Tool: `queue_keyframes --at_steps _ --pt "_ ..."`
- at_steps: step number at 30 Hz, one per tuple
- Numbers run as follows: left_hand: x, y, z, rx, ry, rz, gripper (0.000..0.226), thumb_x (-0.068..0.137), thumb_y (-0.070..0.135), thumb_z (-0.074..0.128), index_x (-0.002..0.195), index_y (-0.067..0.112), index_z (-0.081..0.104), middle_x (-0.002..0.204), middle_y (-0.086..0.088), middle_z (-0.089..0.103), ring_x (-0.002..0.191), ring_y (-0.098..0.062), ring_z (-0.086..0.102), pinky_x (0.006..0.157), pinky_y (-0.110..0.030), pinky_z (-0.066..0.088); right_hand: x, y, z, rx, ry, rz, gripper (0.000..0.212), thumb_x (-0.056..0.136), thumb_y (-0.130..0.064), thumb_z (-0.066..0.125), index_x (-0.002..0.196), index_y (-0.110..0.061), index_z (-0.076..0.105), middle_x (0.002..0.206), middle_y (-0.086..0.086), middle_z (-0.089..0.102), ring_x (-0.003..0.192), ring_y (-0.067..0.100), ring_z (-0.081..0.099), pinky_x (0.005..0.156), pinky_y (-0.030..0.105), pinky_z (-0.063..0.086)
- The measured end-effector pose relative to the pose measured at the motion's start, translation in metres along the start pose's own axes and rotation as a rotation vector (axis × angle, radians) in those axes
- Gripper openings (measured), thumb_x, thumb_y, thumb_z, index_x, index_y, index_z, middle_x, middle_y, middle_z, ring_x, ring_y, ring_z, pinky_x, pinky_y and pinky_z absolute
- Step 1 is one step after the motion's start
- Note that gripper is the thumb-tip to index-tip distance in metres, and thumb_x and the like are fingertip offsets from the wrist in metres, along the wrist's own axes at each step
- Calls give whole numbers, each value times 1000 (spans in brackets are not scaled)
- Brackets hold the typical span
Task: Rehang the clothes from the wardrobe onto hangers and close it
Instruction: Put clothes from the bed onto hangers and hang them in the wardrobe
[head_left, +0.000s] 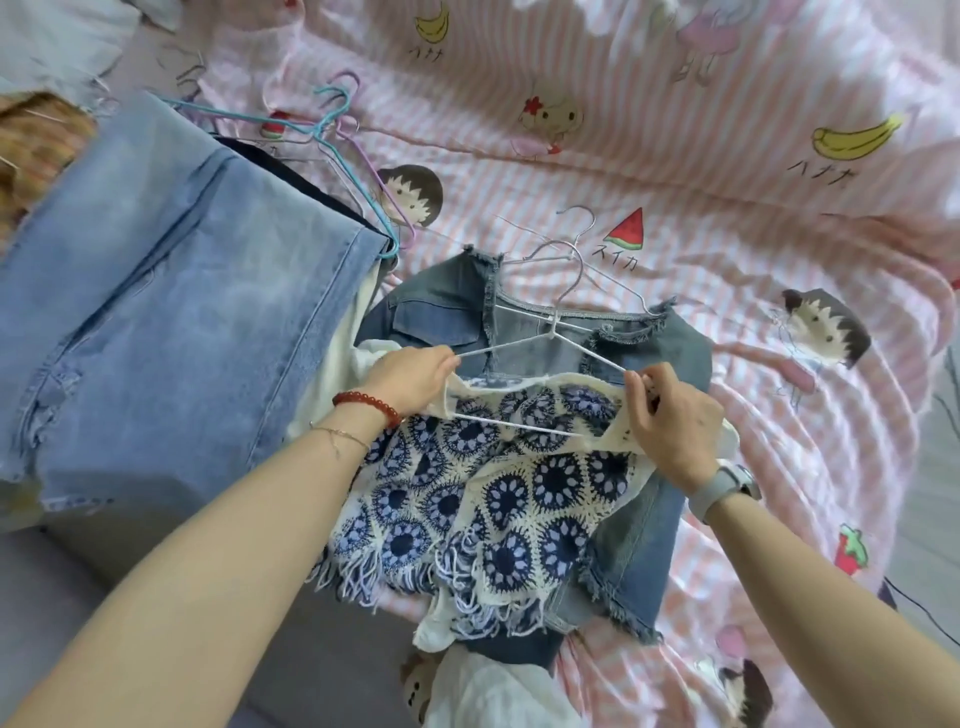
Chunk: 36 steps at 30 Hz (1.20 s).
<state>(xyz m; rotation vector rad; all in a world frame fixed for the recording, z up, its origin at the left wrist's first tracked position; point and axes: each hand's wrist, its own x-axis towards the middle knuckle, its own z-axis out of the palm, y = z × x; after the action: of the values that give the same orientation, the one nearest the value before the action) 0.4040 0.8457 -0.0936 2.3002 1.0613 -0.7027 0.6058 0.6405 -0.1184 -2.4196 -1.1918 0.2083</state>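
A blue and cream crochet top (498, 493) with fringe lies on the bed over a frayed denim vest (649, 519). A thin white wire hanger (540, 338) sits partly inside the top's neckline. My left hand (415, 374) grips the top's left shoulder edge by the hanger's left arm. My right hand (670, 415) pinches the top's right shoulder strap at the hanger's right end. The denim vest has its own white hanger (576, 265) at its collar.
Light blue jeans (166, 291) lie at the left on the pink striped cartoon bedsheet (675, 171). A teal hanger (332, 119) and a purple hanger (374, 171) lie behind them. White cloth (498, 691) lies near the front edge.
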Motion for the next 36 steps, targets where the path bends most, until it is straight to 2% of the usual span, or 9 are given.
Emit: queue_keyframes --at_steps 2,4,10,14,16,19,23,30,36 --pt "-21 -3 13 -65 18 -12 37 100 38 24 81 19 50 68 4 51 61 -12 52 65 -30 49 3 -5 2 -7 -26 12 29 92 -30 49 74 -8 57 60 7 60 57 26 55 56 28 35" --pt "-51 -9 33 -164 50 -57 38 100 38 26 69 24 44 59 7 42 48 -8 39 49 -20 36 4 -16 8 16 -103 39 25 93 -29 50 81 -9 59 77 7 64 76 25 55 73 34 31" --pt "-167 -79 97 -410 111 -396 41 98 39 31 72 16 54 65 -5 55 65 -24 54 60 -32 38 -21 -81 35 78 -369 -116 28 94 -25 42 107 -12 62 115 10 56 110 27 46 94 43 33" --pt "-256 -125 117 -165 472 -603 31 96 32 33 84 19 59 80 -13 68 73 -35 63 60 -36 43 -53 -130 52 -6 -554 -350 33 93 -27 44 122 -15 54 114 8 59 107 29 51 90 42 36" --pt "-294 -140 123 -132 634 -614 31 88 26 37 73 14 62 66 -13 64 60 -34 62 56 -38 47 -71 -162 54 15 -573 -512 26 93 -22 47 114 -13 59 100 9 64 95 32 57 80 41 40" --pt "-348 -165 142 -71 829 -732 32 77 16 35 72 8 65 70 -12 66 65 -31 62 67 -40 36 -101 -216 52 81 -551 -786 15 85 -18 51 89 -9 62 77 6 63 70 30 60 62 39 46" --pt "-428 -188 185 -84 1013 -991 20 63 -7 50 70 3 66 65 -13 64 65 -34 60 77 -45 35 -149 -298 45 161 -663 -1062 19 86 -20 49 86 -3 59 75 10 58 58 31 56 48 37 49" --pt "-589 -207 273 -291 1256 -1502 27 64 -25 48 77 -6 62 76 -25 61 78 -44 60 85 -63 41 -281 -469 16 276 -742 -1554 36 91 -37 40 92 -9 62 78 8 66 64 30 62 52 31 45" --pt "-720 -213 320 -272 1569 -1813 24 73 -27 45 81 -13 62 89 -35 61 105 -57 51 94 -70 30 -422 -583 -1 372 -789 -1978 21 87 -23 52 94 -7 64 82 4 69 61 27 64 50 26 46"
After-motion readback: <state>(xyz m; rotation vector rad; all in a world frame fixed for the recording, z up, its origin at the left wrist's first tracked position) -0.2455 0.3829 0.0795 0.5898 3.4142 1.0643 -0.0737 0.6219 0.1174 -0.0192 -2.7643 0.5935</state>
